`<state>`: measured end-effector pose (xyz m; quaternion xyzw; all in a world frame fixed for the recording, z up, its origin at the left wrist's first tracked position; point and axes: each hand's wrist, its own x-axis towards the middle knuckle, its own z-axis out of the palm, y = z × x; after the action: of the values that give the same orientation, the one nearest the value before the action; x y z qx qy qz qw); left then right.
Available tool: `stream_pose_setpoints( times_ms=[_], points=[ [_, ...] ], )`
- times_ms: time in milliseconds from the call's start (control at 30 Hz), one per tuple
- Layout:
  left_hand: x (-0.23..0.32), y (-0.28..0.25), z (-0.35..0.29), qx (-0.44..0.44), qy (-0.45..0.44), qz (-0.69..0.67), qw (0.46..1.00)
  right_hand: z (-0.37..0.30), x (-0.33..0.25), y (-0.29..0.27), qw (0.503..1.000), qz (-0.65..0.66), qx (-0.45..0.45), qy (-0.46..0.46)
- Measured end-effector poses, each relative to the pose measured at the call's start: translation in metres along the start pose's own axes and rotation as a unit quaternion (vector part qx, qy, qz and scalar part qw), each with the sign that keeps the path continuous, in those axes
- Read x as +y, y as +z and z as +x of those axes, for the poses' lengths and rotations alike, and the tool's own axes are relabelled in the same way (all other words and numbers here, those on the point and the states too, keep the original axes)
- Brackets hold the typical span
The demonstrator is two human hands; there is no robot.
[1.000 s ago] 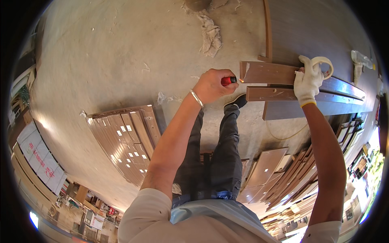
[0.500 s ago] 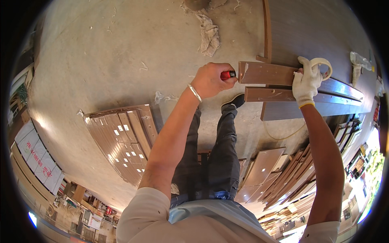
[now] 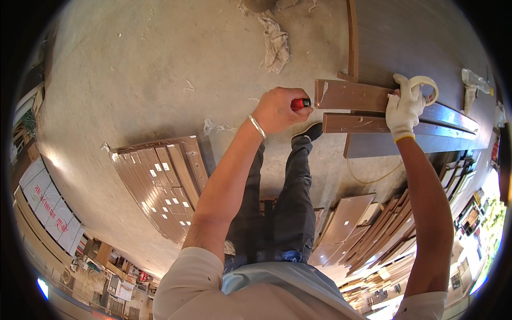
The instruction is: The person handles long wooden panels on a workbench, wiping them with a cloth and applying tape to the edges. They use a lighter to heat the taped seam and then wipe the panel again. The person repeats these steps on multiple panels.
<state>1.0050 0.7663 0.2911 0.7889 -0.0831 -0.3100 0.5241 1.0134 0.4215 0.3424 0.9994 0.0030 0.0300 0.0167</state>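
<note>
My left hand (image 3: pixel 281 110), bare with a silver bangle at the wrist, is closed round a small red-and-black tool (image 3: pixel 301 104); its working end is not clear. It is just left of the end of a brown board (image 3: pixel 349 96), with a narrow gap between them. My right hand (image 3: pixel 404 110), in a white knitted glove, rests across this board and a second brown board (image 3: pixel 354 123) lying alongside it. A roll of pale tape (image 3: pixel 434 88) is held at the glove's far right side, the fingers there partly hidden.
A large dark panel (image 3: pixel 410 42) lies under the boards' far side. On the concrete floor are a crumpled rag (image 3: pixel 276 48) and scraps of film (image 3: pixel 213 127). A stack of brown panels (image 3: pixel 160 184) lies left of my legs, and more long boards (image 3: pixel 381 229) lie at right.
My left hand, with the red-and-black tool, has shifted slightly toward me and turned a little. My right hand stays almost still on the boards.
</note>
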Motion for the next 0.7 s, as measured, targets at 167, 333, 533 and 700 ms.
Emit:
stream_pose_setpoints(
  times_ms=[167,333,533,700],
  points=[
    [0.0000,-0.0029,0.0026,0.005,0.008,-0.025,1.000,-0.0002,0.0004,0.0003,1.000,0.006,-0.002,0.001],
    [-0.0013,-0.0034,0.0034,-0.007,0.009,0.017,1.000,0.0001,0.0005,0.0013,1.000,0.008,0.002,-0.002],
    [-0.0034,0.0007,-0.0042,-0.016,0.003,0.017,1.000,0.0006,-0.0004,0.0009,1.000,0.003,0.001,-0.001],
    [-0.0032,0.0026,-0.0055,-0.016,-0.013,0.009,1.000,0.0003,-0.0017,-0.0004,1.000,-0.002,0.002,0.003]
  ],
)
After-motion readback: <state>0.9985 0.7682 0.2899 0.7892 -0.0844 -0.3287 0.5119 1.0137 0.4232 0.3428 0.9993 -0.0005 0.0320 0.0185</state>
